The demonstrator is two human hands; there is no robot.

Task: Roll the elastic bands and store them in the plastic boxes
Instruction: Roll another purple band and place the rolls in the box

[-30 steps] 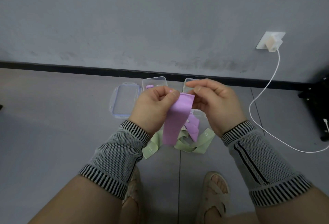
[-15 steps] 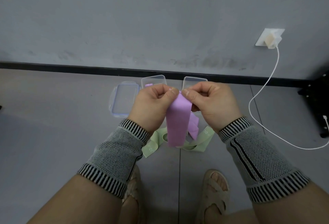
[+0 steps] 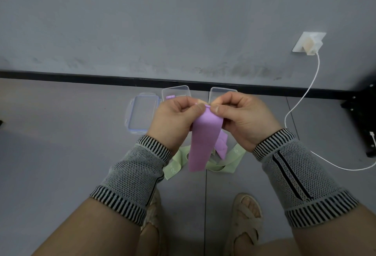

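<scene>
Left hand (image 3: 175, 121) and right hand (image 3: 242, 117) pinching top end of purple elastic band (image 3: 203, 141), tail dangling over floor (image 3: 61, 154).

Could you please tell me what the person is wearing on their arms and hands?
Both hands, left hand and right hand, are bare. Each forearm wears a grey mesh-knit sleeve with black-and-white striped cuffs; the right sleeve shows a dark lengthwise stripe.

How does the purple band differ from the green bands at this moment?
The purple band is lifted, pinched at its top end by the left hand and right hand, and hangs down; the green bands lie loose on the floor, untouched. The purple one shows a plain face, while the green ones show a printed 30. All are flat strips, none fully rolled.
</scene>
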